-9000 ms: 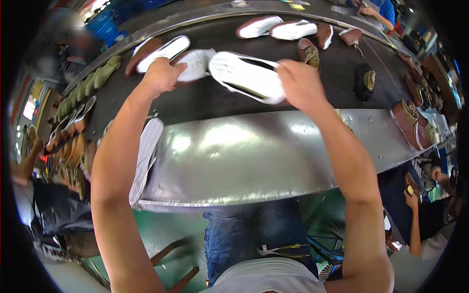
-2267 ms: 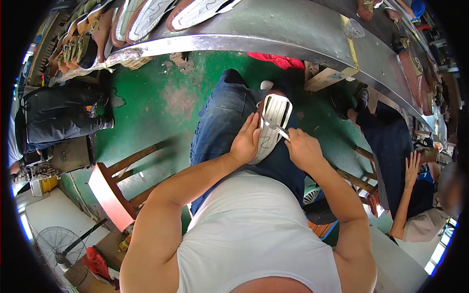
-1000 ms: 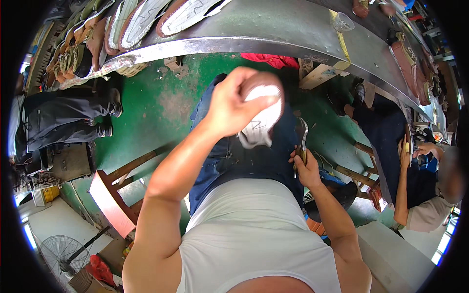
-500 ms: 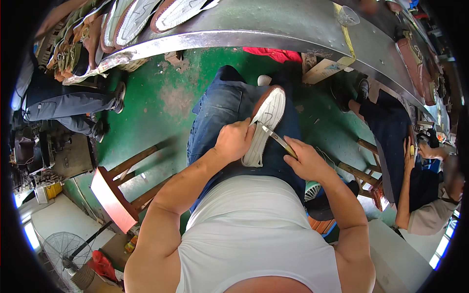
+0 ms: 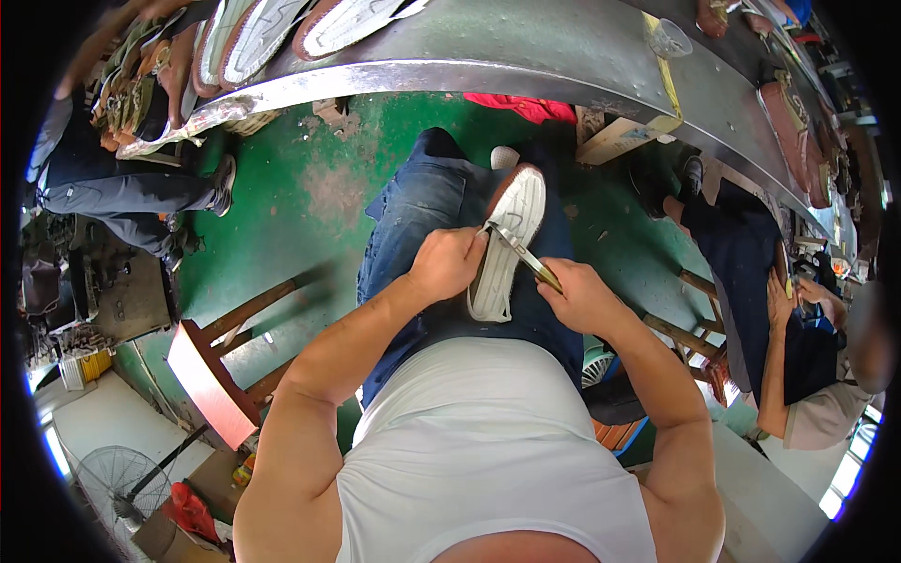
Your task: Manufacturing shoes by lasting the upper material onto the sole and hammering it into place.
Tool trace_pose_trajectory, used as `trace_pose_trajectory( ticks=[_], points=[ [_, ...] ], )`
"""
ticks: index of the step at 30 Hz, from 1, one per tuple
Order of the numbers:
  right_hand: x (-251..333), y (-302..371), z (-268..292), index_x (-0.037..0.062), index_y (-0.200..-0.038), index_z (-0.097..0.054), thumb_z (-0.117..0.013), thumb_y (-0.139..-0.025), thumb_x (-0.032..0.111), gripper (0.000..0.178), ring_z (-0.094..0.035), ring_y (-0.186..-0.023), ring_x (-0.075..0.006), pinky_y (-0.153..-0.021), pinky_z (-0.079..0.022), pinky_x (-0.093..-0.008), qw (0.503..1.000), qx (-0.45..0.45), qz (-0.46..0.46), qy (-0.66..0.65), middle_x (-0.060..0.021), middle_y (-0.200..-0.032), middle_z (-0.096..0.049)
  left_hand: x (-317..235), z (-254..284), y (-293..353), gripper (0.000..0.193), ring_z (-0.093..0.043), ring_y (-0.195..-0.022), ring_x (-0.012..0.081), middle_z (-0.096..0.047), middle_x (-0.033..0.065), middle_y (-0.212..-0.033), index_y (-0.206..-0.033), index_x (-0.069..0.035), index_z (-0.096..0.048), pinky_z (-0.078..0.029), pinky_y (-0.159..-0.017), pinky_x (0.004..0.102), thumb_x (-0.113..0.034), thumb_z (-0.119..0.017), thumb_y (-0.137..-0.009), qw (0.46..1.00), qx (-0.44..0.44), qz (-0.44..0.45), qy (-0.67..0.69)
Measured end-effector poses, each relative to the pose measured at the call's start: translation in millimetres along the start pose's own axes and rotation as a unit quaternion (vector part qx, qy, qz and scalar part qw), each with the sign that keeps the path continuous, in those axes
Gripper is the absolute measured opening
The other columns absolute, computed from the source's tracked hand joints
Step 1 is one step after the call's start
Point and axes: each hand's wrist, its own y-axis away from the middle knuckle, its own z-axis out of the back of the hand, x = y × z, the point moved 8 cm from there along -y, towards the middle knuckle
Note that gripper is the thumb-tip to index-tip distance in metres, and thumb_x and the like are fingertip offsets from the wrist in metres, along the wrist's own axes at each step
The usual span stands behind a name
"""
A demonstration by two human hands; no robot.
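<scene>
Found brown shoe (image 5: 519, 205) at centre of frame, lying sole-up on blue trousers (image 5: 413, 220). Observed left fingers (image 5: 468, 246) closed on its left edge. Observed right fingers (image 5: 556, 275) curled round handle of metal hand tool (image 5: 524, 256), with tip against white sole (image 5: 496, 281) just beside left fingers. Noted white-soled shoes (image 5: 265, 38) at upper left and clear cup (image 5: 670, 40) at upper right, on metal worktop (image 5: 526, 42).

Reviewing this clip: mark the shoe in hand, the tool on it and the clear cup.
Shoe (image 5: 496, 269): head view, on the white sole, toward its lower end.
Tool (image 5: 524, 253): head view, on the metal shaft, about midway along.
Clear cup (image 5: 671, 39): head view, on its side.
</scene>
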Motion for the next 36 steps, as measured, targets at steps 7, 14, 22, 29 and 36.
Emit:
trace_pose_trajectory(
  ticks=[7,14,22,29,36],
  points=[
    [-3,5,14,-0.0008,-0.103,-0.059,-0.063,-0.093,0.015,0.019,-0.065,-0.070,-0.0172,-0.060,-0.054,-0.0326,0.928,0.234,-0.245,-0.154,-0.0069,-0.080,-0.062,-27,-11,14,0.025,-0.066,-0.071,0.0400,-0.066,0.0214,-0.075,-0.100,0.004,-0.068,-0.053,-0.063,0.0476,-0.018,-0.058,-0.095,0.990,-0.068,-0.053,-0.110],
    [33,-52,41,-0.0060,-0.090,-0.062,-0.059,-0.095,0.023,0.029,-0.066,-0.078,-0.0380,-0.073,-0.052,-0.0451,0.925,0.292,-0.109,0.217,-0.0226,-0.080,-0.066,79,-73,-6,0.054,-0.063,-0.105,0.0229,-0.067,0.0156,-0.115,-0.126,0.003,-0.060,-0.049,-0.094,0.0334,-0.042,-0.036,-0.108,0.884,-0.090,0.172,0.426],
    [1,-53,1,0.0002,-0.085,-0.062,-0.067,-0.091,0.022,0.023,-0.063,-0.071,-0.0434,-0.065,-0.049,-0.0479,0.994,0.073,-0.027,0.079,-0.0231,-0.074,-0.063,53,-73,11,0.057,-0.058,-0.113,0.0175,-0.060,0.0089,-0.126,-0.139,-0.006,-0.049,-0.047,-0.101,0.0357,-0.051,-0.039,-0.105,0.677,0.050,0.212,0.703],
    [-30,-40,-25,-0.0021,-0.094,-0.062,-0.065,-0.093,0.020,0.022,-0.067,-0.067,-0.0234,-0.062,-0.051,-0.0390,0.928,0.138,-0.245,-0.244,-0.0098,-0.076,-0.067,56,-60,-9,0.062,-0.050,-0.124,0.0161,-0.054,0.0056,-0.136,-0.151,-0.009,-0.036,-0.041,-0.106,0.0334,-0.043,-0.053,-0.102,0.781,-0.019,0.183,0.597],
    [-33,-37,-53,-0.0045,-0.108,-0.060,-0.064,-0.093,0.023,0.032,-0.069,-0.071,-0.0228,-0.063,-0.053,-0.0382,0.986,-0.085,-0.097,-0.108,-0.0146,-0.076,-0.068,52,-58,-14,0.059,-0.052,-0.120,0.0146,-0.055,0.0042,-0.134,-0.151,-0.011,-0.036,-0.042,-0.104,0.0318,-0.040,-0.054,-0.102,0.759,-0.037,0.179,0.625]
  ],
)
